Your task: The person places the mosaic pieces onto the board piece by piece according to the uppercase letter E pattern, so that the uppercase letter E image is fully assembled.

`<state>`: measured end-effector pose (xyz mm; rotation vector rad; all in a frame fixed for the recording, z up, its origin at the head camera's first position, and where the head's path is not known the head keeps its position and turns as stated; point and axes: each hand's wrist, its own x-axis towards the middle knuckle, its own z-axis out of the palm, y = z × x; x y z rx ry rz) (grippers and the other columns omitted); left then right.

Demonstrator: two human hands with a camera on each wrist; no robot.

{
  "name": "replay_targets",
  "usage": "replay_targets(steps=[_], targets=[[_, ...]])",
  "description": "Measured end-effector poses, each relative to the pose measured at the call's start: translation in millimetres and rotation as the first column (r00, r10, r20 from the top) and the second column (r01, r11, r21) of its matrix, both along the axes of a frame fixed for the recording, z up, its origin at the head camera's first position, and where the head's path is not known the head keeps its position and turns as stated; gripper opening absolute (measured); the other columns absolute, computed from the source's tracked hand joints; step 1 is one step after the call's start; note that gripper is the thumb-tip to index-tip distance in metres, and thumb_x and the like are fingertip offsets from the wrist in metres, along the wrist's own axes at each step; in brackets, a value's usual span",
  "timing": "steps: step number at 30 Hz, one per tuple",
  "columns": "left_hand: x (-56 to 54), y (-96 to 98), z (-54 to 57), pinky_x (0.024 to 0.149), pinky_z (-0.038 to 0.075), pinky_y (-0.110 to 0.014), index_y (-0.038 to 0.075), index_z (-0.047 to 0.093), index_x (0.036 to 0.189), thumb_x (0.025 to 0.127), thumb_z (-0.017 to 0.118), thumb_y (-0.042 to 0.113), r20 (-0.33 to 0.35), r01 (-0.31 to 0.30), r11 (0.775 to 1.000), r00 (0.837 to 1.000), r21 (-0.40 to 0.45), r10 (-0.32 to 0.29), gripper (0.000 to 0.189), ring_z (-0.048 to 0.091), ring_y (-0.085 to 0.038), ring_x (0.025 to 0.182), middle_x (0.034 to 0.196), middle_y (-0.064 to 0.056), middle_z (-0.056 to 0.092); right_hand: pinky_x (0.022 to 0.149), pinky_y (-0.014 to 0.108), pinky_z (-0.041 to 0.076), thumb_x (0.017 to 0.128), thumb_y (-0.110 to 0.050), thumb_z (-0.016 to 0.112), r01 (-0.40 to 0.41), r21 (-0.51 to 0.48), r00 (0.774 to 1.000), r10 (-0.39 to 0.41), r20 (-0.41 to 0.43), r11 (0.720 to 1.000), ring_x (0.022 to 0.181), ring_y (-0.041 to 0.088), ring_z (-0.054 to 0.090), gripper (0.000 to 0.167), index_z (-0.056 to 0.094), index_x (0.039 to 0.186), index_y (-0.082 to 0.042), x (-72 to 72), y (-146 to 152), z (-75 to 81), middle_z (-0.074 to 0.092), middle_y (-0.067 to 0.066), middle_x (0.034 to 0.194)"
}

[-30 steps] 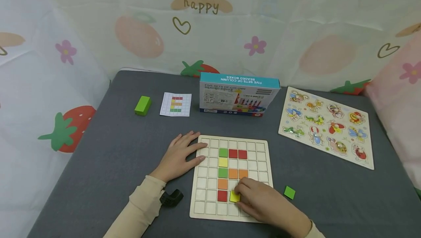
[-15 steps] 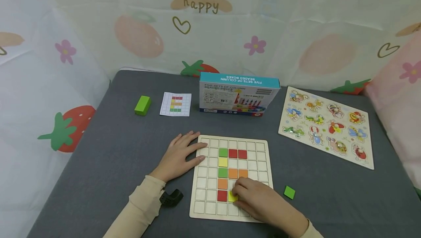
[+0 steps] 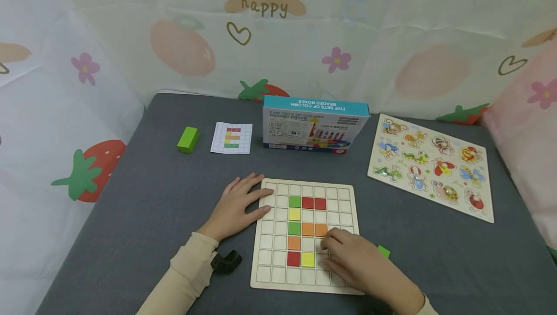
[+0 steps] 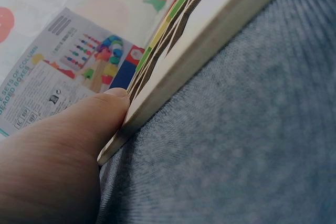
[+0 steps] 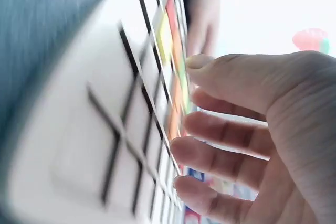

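A pale wooden grid board (image 3: pixel 266 274) lies on the dark cloth, with coloured square tiles set in some cells. The yellow tile (image 3: pixel 308 260) sits in its cell just right of a red tile (image 3: pixel 293 259). My left hand (image 3: pixel 237 208) rests on the board's upper left edge with its fingers spread; in the left wrist view the thumb (image 4: pixel 100 108) lies on the rim. Over the lower right cells hovers my right hand (image 3: pixel 354 259), its fingers apart and loosely bent, holding nothing. A green tile (image 3: pixel 384 250) on the cloth is partly hidden behind that hand.
A grid card (image 3: pixel 232 138) with a coloured pattern lies beyond the board, beside a green block (image 3: pixel 188 140). A box (image 3: pixel 315 124) stands at the back. To the right lies an insect puzzle board (image 3: pixel 431 167).
The yellow tile has settled flat into its cell and my right hand has let go of it, moving off to the right. My left hand has stayed in place.
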<state>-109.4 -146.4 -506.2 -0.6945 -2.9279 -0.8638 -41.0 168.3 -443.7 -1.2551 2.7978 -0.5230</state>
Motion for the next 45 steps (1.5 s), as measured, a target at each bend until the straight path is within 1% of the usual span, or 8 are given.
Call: replay_targets(steps=[6, 12, 16, 22, 30, 40, 42, 45], targets=[[0.7, 0.7, 0.1, 0.120, 0.011, -0.047, 0.032, 0.055, 0.136, 0.093, 0.055, 0.052, 0.000, 0.000, 1.000, 1.000, 0.007, 0.000, 0.047, 0.022, -0.018, 0.146, 0.153, 0.001, 0.036, 0.064, 0.026, 0.052, 0.080, -0.027, 0.079, 0.194, 0.143, 0.981, -0.190, -0.037, 0.971, 0.080, 0.007, 0.056, 0.029, 0.064, 0.101, -0.016, -3.7, 37.0, 13.5, 0.059, -0.005, 0.097], [1.2, 1.4, -0.1, 0.121, 0.010, -0.046, 0.032, 0.055, 0.136, 0.093, 0.055, 0.052, 0.001, 0.002, 1.000, 1.000, 0.005, -0.002, 0.047, 0.022, -0.018, 0.146, 0.153, 0.001, 0.036, 0.068, 0.035, 0.053, 0.078, -0.037, 0.078, 0.355, 0.366, 0.895, -0.426, 0.134, 0.860, 0.086, 0.017, 0.060, 0.044, 0.063, 0.110, -0.012, -2.2, 68.9, 22.2, 0.059, 0.003, 0.103], [1.8, 0.9, -0.1, 0.121, 0.010, -0.046, 0.032, 0.055, 0.136, 0.093, 0.055, 0.052, 0.003, 0.001, 1.000, 1.000, 0.006, -0.001, 0.047, 0.022, -0.018, 0.146, 0.153, 0.000, 0.036, 0.066, 0.035, 0.051, 0.076, -0.035, 0.080, 0.350, 0.408, 0.859, -0.463, 0.220, 0.843, 0.083, 0.014, 0.058, 0.046, 0.062, 0.112, -0.012, 1.3, 76.4, 20.0, 0.058, 0.003, 0.104], [1.3, 0.3, 0.2, 0.121, 0.010, -0.046, 0.032, 0.054, 0.136, 0.093, 0.055, 0.052, 0.005, 0.001, 1.000, 1.000, 0.000, -0.001, 0.048, 0.021, -0.018, 0.146, 0.153, 0.001, 0.035, 0.062, 0.030, 0.046, 0.076, -0.019, 0.081, 0.359, 0.372, 0.881, -0.443, 0.168, 0.856, 0.076, 0.008, 0.050, 0.035, 0.062, 0.105, -0.012, 5.6, 75.0, 15.4, 0.058, 0.000, 0.097], [0.5, 0.3, 1.4, 0.121, 0.010, -0.047, 0.032, 0.055, 0.136, 0.093, 0.055, 0.053, 0.002, 0.004, 1.000, 1.000, -0.001, -0.004, 0.048, 0.022, -0.019, 0.146, 0.153, 0.000, 0.035, 0.062, 0.029, 0.047, 0.076, -0.019, 0.081, 0.356, 0.332, 0.897, -0.419, 0.140, 0.874, 0.077, 0.006, 0.050, 0.034, 0.063, 0.104, -0.012, 6.5, 76.5, 12.2, 0.057, -0.002, 0.095], [0.3, 0.3, 1.3, 0.120, 0.011, -0.048, 0.032, 0.055, 0.136, 0.093, 0.055, 0.052, 0.000, 0.002, 1.000, 1.000, -0.006, -0.002, 0.048, 0.022, -0.019, 0.146, 0.153, 0.000, 0.036, 0.060, 0.026, 0.048, 0.078, -0.014, 0.079, 0.369, 0.279, 0.890, -0.424, 0.169, 0.887, 0.075, 0.005, 0.049, 0.032, 0.060, 0.103, -0.008, 3.5, 71.8, 14.9, 0.056, -0.002, 0.094], [0.2, 0.3, 1.4, 0.120, 0.011, -0.048, 0.032, 0.055, 0.136, 0.093, 0.056, 0.052, -0.001, 0.001, 1.000, 1.000, -0.005, -0.001, 0.048, 0.022, -0.019, 0.146, 0.153, 0.000, 0.036, 0.061, 0.024, 0.049, 0.079, -0.014, 0.079, 0.361, 0.240, 0.898, -0.405, 0.170, 0.901, 0.075, 0.004, 0.050, 0.031, 0.059, 0.103, -0.009, 2.8, 67.8, 15.9, 0.055, -0.003, 0.093], [0.1, 0.3, 1.5, 0.120, 0.011, -0.048, 0.032, 0.055, 0.136, 0.093, 0.056, 0.052, -0.002, 0.000, 1.000, 1.000, -0.008, 0.000, 0.048, 0.023, -0.019, 0.146, 0.153, 0.000, 0.036, 0.061, 0.020, 0.050, 0.078, -0.011, 0.078, 0.295, 0.144, 0.937, -0.316, 0.152, 0.945, 0.077, 0.003, 0.052, 0.031, 0.059, 0.103, -0.010, 3.6, 59.9, 15.9, 0.055, -0.004, 0.095]])
